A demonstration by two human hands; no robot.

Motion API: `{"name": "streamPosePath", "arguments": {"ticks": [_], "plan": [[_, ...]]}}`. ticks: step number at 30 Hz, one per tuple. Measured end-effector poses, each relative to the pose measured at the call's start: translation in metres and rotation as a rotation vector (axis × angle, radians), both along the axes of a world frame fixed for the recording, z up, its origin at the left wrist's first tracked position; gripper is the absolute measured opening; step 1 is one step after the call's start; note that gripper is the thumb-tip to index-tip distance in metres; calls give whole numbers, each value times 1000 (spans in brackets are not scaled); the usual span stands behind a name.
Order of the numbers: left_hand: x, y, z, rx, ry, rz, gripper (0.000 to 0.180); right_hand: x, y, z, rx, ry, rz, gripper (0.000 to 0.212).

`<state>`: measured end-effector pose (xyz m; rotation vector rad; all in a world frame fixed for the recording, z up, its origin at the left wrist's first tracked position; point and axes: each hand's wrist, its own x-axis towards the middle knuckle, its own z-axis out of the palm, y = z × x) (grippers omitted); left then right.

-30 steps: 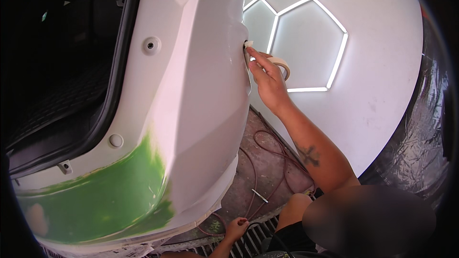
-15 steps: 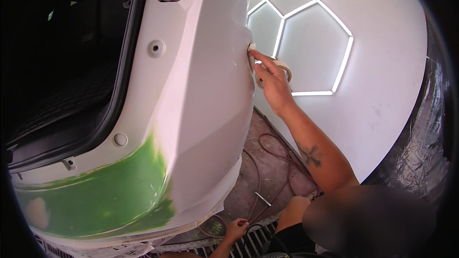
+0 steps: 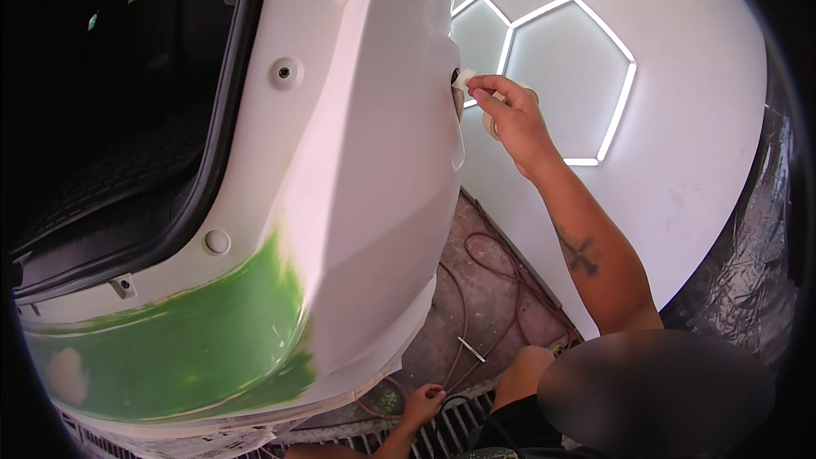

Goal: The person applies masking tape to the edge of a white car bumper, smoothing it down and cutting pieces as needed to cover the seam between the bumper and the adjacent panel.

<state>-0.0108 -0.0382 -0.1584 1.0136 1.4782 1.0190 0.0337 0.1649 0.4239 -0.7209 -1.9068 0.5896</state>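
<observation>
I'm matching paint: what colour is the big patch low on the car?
The patch is green; the head view shows it best.

Nope, can't read any text, labels, brands, numbers or signs in this one, sorry. Closest I can get is the paper (image 3: 208, 444) hanging just below the white-and-green bumper (image 3: 183, 361): there are some faint greyish marks on it, but they're way too small and blurry for me to tell if that's actual print or just smudges.
</observation>
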Motion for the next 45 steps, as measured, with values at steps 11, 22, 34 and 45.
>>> {"name": "streamPosePath", "arguments": {"ticks": [11, 22, 34, 45], "plan": [[-1, -1, 6, -25, -1, 2, 40, -4, 13, 27, 261, -249, -150, 28], [0, 1, -2, 15, 8, 6, 41, -10, 12, 40, 244, -343, -253, 28], [-2, 0, -3, 12, -13, 21, 41, -23, -2, 47, 271, -352, -271, 28], [3, 5, -11, 29, -19, 26, 40, -24, 1, 40, 361, -352, -333, 27]]}}
